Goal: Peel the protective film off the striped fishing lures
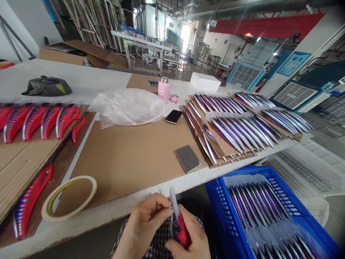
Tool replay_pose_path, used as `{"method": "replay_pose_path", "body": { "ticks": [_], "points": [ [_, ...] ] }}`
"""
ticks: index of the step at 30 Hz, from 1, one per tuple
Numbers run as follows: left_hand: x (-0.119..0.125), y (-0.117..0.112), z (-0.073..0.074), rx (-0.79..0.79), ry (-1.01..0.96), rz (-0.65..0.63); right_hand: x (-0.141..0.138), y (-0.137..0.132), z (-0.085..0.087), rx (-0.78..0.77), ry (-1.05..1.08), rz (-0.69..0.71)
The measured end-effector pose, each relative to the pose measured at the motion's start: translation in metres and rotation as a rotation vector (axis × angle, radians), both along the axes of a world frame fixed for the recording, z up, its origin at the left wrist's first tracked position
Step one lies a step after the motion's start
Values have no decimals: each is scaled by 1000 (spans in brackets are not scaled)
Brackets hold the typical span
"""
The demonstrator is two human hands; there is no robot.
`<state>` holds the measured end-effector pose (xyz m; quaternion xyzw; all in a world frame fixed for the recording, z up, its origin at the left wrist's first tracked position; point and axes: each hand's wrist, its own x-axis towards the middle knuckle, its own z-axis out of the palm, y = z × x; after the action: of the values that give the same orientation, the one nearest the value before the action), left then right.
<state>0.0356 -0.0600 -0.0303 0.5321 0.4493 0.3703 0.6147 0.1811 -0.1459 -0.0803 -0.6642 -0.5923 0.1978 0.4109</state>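
Low in the head view, in front of the table edge, my right hand (192,235) is wrapped round a red and purple fishing lure (180,230). The lure's clear lip (174,201) points up. My left hand (149,219) pinches at the lure near the base of that lip with fingertips closed. Both hands sit above a checked cloth (159,244) on my lap. A roll of tape (69,197) lies on the table to the left of my hands, and a grey sanding block (188,158) rests on the cardboard sheet (129,154) just beyond them.
Red lures (40,120) lie in rows on cardboard at the left. Silver-purple lures (239,126) are stacked on cardboard at the right, and more fill a blue crate (215,201). A phone (173,116), pink flask (163,90) and plastic bag (129,106) sit further back.
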Motion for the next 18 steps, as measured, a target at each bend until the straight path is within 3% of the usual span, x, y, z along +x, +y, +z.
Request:
{"method": "replay_pose_path", "body": {
  "ticks": [4, 6, 11, 18],
  "points": [
    [-1, 1, -4, 289, 54, -14, 1, 1, -1, 10, 20, 14],
    [-1, 0, -1, 345, 142, -15, 2, 1, -1, 24, 18, 13],
    [2, -5, 13, 234, 241, -65, 4, 1, -2, 39, -18, -15],
    [12, -10, 26, 95, 136, 48, 9, -1, -6, 49, -80, 27]
  ]
}}
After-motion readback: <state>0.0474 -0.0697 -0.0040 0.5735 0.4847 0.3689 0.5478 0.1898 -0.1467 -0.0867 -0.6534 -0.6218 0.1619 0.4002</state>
